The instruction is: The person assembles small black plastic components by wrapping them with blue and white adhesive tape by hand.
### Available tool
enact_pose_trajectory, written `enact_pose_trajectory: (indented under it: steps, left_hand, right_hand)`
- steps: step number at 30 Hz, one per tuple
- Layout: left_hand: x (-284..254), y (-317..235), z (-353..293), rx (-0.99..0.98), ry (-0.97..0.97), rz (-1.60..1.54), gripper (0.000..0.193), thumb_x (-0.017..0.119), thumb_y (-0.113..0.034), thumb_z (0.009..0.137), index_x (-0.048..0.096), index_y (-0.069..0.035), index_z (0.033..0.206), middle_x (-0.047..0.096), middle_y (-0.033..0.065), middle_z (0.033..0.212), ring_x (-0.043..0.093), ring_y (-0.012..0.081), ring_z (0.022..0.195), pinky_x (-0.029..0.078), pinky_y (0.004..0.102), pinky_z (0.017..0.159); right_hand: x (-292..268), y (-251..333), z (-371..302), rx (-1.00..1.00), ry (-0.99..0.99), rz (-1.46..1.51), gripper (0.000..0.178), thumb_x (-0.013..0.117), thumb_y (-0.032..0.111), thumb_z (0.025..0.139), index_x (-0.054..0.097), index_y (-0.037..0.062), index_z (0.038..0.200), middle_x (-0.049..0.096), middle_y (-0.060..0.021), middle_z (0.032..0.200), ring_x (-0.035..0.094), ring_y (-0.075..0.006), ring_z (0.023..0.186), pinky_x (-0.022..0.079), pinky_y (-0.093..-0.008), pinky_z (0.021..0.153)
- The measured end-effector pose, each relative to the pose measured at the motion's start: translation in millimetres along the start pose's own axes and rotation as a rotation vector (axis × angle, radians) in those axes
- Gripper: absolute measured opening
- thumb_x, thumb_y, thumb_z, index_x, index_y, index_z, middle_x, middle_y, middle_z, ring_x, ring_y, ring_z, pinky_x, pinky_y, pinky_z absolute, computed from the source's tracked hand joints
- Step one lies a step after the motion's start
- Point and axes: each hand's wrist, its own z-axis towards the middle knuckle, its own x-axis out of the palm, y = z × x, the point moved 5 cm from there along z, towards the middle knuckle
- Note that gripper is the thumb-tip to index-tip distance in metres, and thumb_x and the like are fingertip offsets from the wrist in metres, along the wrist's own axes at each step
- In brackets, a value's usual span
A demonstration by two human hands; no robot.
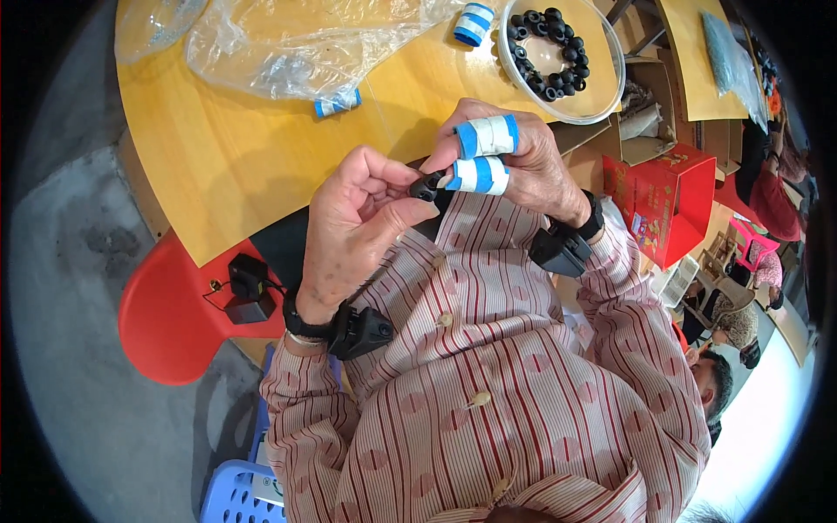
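Observation:
Just off the table's near edge, in front of my striped shirt, both hands meet at a small black ring-like part (425,187). My left hand (349,227) pinches it between thumb and fingers. From the other side my right hand (540,170) closes on it, fingertips against the part. Blue-and-white tape wraps (481,174) cover two fingers of that hand. What sits between the right fingertips besides the part is hidden. A round clear plastic tub (602,109) beyond my right hand holds several similar black parts (571,54) around its inner edge.
On the yellow table (192,183) lie a clear plastic bag (288,52) and two blue-and-white tape rolls (472,24). At right stand a cardboard box (649,87) and a red box (667,200). A red stool (170,314) and a blue basket (228,488) are at left. People sit far right.

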Motion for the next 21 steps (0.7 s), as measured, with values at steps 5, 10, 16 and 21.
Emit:
enact_pose_trajectory:
  steps: [5, 10, 16, 21]
  left_hand:
    - [1.6, 1.1, -0.7, 0.041, -0.029, -0.006, 0.022, 0.067, 0.006, 0.081, 0.052, 0.002, 0.097, 0.061, 0.0068, 0.090, 0.059, 0.0075, 0.080, 0.049, 0.0200, 0.071]
    - [3.6, -0.7, -2.1, 0.104, -0.074, 0.055, 0.020, 0.067, 0.006, 0.081, 0.053, 0.002, 0.094, 0.062, 0.0060, 0.087, 0.059, 0.0071, 0.078, 0.049, 0.0197, 0.069]
    - [4.5, -3.8, -4.5, 0.210, -0.119, 0.189, 0.018, 0.068, 0.006, 0.080, 0.056, 0.002, 0.092, 0.063, 0.0052, 0.089, 0.059, 0.0066, 0.078, 0.050, 0.0204, 0.070]
    - [2.4, 1.4, -2.1, 0.205, -0.158, 0.218, 0.017, 0.067, 0.006, 0.080, 0.056, 0.002, 0.092, 0.063, 0.0054, 0.087, 0.060, 0.0075, 0.077, 0.049, 0.0207, 0.069]
  right_hand:
    - [0.3, 2.4, -2.2, -0.014, 0.005, -0.025, 0.016, 0.074, 0.008, 0.077, 0.070, 0.0033, 0.092, 0.062, -0.0045, 0.087, 0.059, -0.0162, 0.080, 0.049, -0.0271, 0.070]
    - [2.2, 1.2, -4.6, -0.015, 0.004, -0.017, 0.017, 0.074, 0.008, 0.077, 0.071, 0.0036, 0.093, 0.062, -0.0044, 0.087, 0.059, -0.0160, 0.080, 0.048, -0.0270, 0.070]
    - [2.8, -1.4, -8.3, 0.030, -0.054, -0.002, 0.015, 0.072, 0.011, 0.079, 0.071, 0.0063, 0.093, 0.067, -0.0029, 0.085, 0.060, -0.0160, 0.081, 0.049, -0.0276, 0.074]
    - [2.7, -1.5, -8.6, -0.045, -0.035, -0.123, 0.018, 0.076, 0.011, 0.074, 0.073, 0.0083, 0.091, 0.068, -0.0017, 0.085, 0.061, -0.0162, 0.081, 0.050, -0.0284, 0.074]
